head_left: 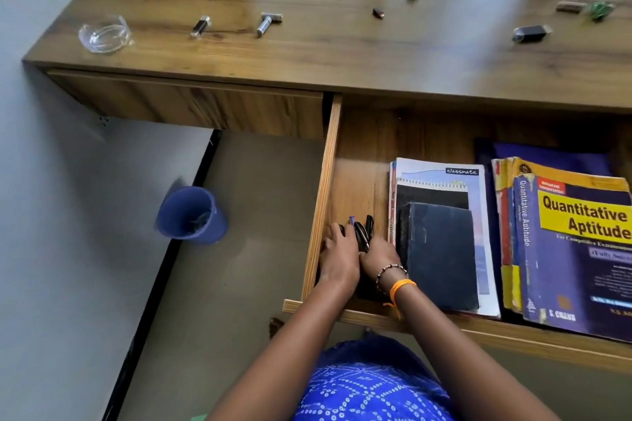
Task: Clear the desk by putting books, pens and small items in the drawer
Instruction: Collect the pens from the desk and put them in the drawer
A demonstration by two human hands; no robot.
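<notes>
Two hands (359, 255) grip several pens (363, 232) beside two book stacks (441, 243).

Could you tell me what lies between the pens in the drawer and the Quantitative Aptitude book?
In the head view, a stack of notebooks topped by a dark hardcover lies between the pens and the Quantitative Aptitude book.

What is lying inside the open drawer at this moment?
The drawer holds a stack of notebooks, thick books at the right, and dark pens between the left hand and right hand. Anything under the stacks or hands is hidden.
</notes>
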